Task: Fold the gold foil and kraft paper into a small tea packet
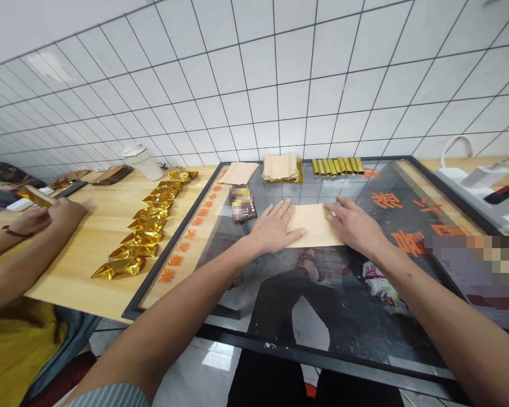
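A flat rectangle of light-brown paper (pixel 314 226) lies on the glass tabletop in front of me. My left hand (pixel 275 227) rests palm down over its left end, fingers stretched out. At the opposite end, my right hand (pixel 356 225) touches the upper right corner, its fingertips apart on the edge; part of its thumb is hard to make out. Behind the sheet stand a stack of brown paper pieces (pixel 280 168) and a separate flat brown piece (pixel 241 173). Several rolled gold tubes (pixel 338 167) form a row near the wall.
A dark wrapped packet (pixel 249 211), partly pixelated, sits left of my hands. Gold foil-wrapped pieces (pixel 146 217) line the wooden table (pixel 89 249), with a white cup (pixel 143 163) behind. Farther left, a co-worker's hands (pixel 53 213) hold a gold-and-cream piece. A white power strip (pixel 487 192) stands right.
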### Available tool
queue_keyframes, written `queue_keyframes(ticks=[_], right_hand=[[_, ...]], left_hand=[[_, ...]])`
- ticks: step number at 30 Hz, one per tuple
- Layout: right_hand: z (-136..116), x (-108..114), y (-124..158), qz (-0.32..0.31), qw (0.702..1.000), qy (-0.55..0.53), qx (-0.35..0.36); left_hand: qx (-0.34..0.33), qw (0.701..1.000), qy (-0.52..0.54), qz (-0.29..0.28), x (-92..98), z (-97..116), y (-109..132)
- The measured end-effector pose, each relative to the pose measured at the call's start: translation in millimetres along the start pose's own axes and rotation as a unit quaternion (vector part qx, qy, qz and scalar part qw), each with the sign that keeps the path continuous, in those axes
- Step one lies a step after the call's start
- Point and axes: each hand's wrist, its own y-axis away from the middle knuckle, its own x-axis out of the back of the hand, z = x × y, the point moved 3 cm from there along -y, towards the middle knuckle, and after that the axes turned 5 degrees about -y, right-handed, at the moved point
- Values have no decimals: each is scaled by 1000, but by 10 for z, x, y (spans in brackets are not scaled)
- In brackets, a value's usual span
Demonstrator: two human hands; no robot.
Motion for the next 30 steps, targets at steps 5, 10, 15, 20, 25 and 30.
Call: queue_keyframes(ticks=[5,10,15,20,25,30], right_hand=[[-8,10,-8,-4,1000,3,-1],[1,21,2,-4,1000,18,-6],[-119,170,35,38,999,-19,2],[-709,207,135,58,992,-64,98],[-1077,-165,221,-81,976,-118,162],[-850,-321,119,-81,986,-71,129]], left_hand=[[11,1000,9,11,-2,-20,104],[-31,999,22,37,-11,-25,165],[-26,999,33,24,3,-4,164],[-38,997,52,31,26,26,177],[-39,998,42,12,-1,35,173],[-36,998,52,15,18,47,161]])
